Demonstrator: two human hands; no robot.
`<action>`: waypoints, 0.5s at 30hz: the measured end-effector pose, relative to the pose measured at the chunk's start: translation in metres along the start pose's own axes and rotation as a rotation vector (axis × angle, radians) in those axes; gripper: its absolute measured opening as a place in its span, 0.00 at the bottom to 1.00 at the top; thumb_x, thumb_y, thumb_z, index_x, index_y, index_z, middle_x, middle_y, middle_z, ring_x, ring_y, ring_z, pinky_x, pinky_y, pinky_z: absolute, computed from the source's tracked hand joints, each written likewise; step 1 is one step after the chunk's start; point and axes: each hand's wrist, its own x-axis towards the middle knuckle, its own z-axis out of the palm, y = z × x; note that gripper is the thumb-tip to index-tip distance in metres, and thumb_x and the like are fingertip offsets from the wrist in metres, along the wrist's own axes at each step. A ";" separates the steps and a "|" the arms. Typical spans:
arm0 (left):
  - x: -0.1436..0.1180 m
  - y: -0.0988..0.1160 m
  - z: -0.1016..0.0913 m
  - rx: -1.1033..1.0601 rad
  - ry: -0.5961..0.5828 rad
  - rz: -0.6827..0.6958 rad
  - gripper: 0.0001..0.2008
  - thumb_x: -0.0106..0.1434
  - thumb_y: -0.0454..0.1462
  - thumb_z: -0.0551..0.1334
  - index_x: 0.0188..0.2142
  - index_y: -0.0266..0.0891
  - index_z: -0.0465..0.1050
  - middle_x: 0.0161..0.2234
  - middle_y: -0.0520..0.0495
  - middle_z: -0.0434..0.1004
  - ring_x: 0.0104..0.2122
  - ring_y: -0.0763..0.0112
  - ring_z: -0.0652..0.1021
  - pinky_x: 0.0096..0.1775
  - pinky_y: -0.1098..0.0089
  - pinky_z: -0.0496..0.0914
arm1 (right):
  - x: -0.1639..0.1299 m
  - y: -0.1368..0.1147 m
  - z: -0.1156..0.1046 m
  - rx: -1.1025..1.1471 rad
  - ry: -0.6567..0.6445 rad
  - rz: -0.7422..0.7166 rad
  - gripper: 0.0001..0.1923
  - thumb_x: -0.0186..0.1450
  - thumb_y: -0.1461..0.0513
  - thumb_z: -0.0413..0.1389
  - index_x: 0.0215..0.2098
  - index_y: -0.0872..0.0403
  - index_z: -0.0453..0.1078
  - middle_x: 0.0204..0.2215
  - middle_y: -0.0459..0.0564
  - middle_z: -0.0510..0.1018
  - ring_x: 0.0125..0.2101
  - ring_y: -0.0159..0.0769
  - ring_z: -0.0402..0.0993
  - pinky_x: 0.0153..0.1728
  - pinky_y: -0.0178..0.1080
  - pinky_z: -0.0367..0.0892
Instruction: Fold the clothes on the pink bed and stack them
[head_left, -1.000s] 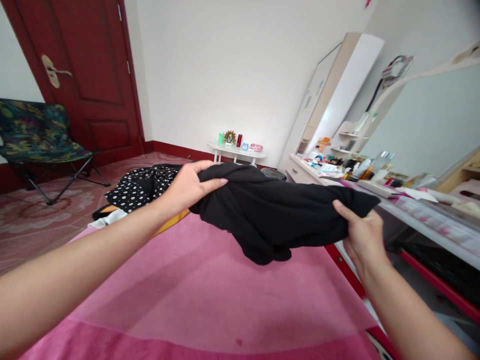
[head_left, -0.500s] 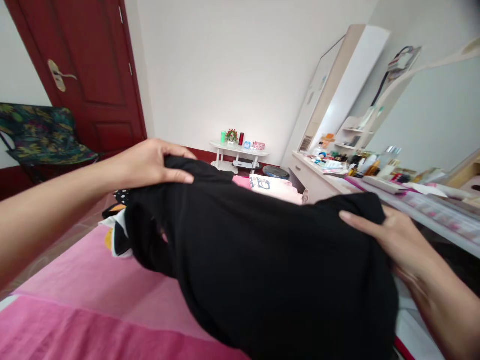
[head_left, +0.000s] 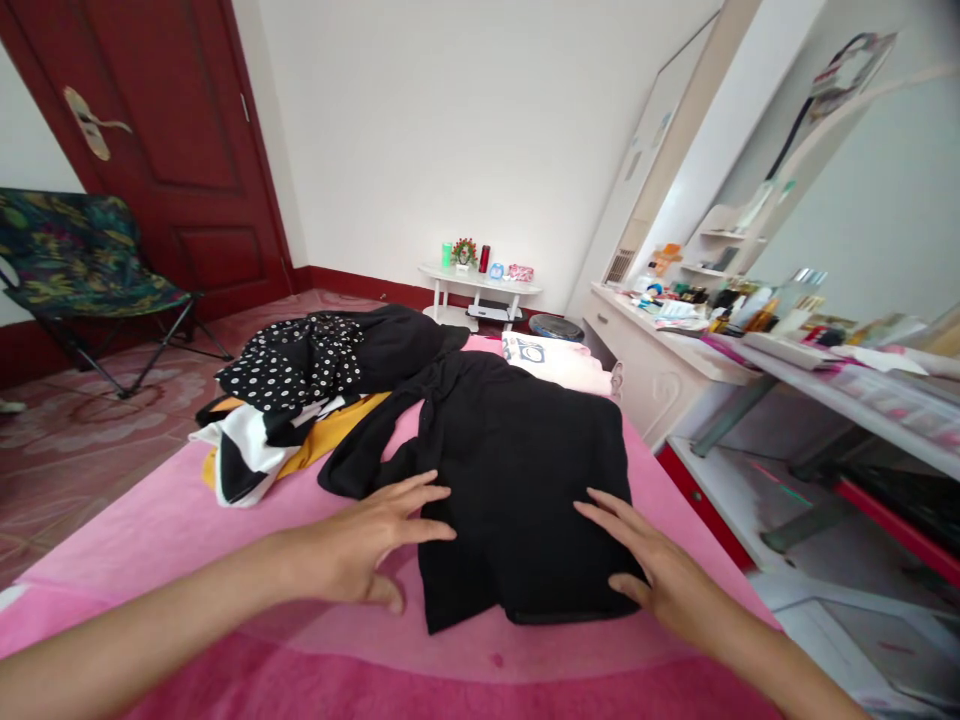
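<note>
A black garment (head_left: 510, 470) lies spread flat on the pink bed cover (head_left: 225, 520). My left hand (head_left: 367, 540) rests flat at its near left edge, fingers apart, fingertips on the cloth. My right hand (head_left: 660, 580) lies flat on its near right corner, fingers spread. Neither hand grips anything. One black sleeve (head_left: 367, 450) trails off to the left.
A heap of clothes (head_left: 292, 400) with a polka-dot piece, a white and a yellow one sits at the bed's far left; a pink-white garment (head_left: 555, 365) lies behind. A cluttered dresser (head_left: 675, 350) stands right, a folding chair (head_left: 82, 270) and red door (head_left: 172, 150) left, a small white table (head_left: 480, 285) at the wall.
Both hands held the black garment up in the air, swung it out and laid it down on the bed. They have let go and now rest flat on it.
</note>
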 end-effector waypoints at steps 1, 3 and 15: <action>0.000 0.002 0.006 0.000 -0.003 0.006 0.38 0.47 0.37 0.73 0.57 0.56 0.63 0.65 0.47 0.49 0.63 0.48 0.50 0.58 0.48 0.56 | 0.002 -0.003 0.003 -0.009 -0.018 0.001 0.40 0.55 0.67 0.54 0.63 0.39 0.51 0.65 0.47 0.49 0.61 0.46 0.53 0.58 0.50 0.57; 0.006 0.004 0.015 0.025 0.041 0.018 0.28 0.52 0.35 0.69 0.52 0.54 0.68 0.62 0.48 0.56 0.63 0.51 0.51 0.58 0.49 0.56 | 0.012 -0.006 0.009 -0.045 0.007 -0.005 0.34 0.56 0.64 0.57 0.60 0.40 0.58 0.63 0.49 0.55 0.59 0.48 0.57 0.55 0.51 0.59; 0.011 0.050 -0.049 -0.276 0.476 -0.058 0.09 0.65 0.33 0.51 0.34 0.37 0.69 0.26 0.53 0.71 0.26 0.74 0.72 0.31 0.75 0.64 | 0.035 0.051 0.022 0.072 0.536 0.277 0.35 0.56 0.48 0.56 0.56 0.55 0.58 0.52 0.60 0.67 0.53 0.50 0.64 0.52 0.51 0.62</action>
